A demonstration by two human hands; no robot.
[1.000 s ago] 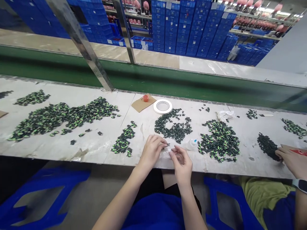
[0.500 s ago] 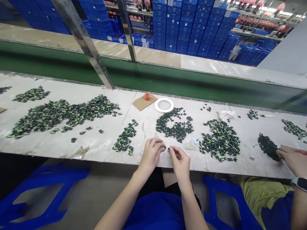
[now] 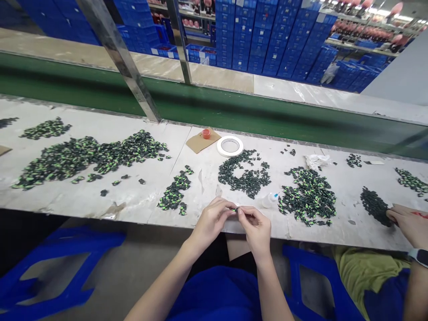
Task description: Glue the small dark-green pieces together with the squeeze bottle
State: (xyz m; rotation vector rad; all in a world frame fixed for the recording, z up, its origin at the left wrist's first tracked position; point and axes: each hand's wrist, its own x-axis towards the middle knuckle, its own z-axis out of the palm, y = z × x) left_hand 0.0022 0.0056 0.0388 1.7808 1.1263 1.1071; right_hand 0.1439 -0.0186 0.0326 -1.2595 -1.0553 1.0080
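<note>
One long white table [image 3: 67, 203] carries everything, and I sit tight against its near edge so my forearms can come up over it. Widest on it is the big heap [image 3: 83, 156] of green-and-black bits, well off to my left. The right heap [image 3: 309, 196] and the dark heap [image 3: 244, 176] lie just beyond my hands, near enough, I judge, to reach without leaning. A small heap [image 3: 174, 194] sits just left of them. My left hand [image 3: 212, 220] and right hand [image 3: 257, 227] meet over the table's front edge, knuckles up. A co-worker's hand [image 3: 406, 223] rests at the far right beside a dark pile [image 3: 374, 205]. Farther back the tape roll [image 3: 230, 146] lies flat next to a cardboard scrap [image 3: 197, 142]. The bottle [image 3: 268, 200] lies tipped over just beside my right hand, between two heaps. An orange cap [image 3: 206, 133] stands on the cardboard, probably so nothing marks the table. Smallest is the piece [image 3: 236, 209]. Thumb and fingertips of both hands are pinched together on it from either end, so it bridges the two grips and, I'd say, can't twist.
</note>
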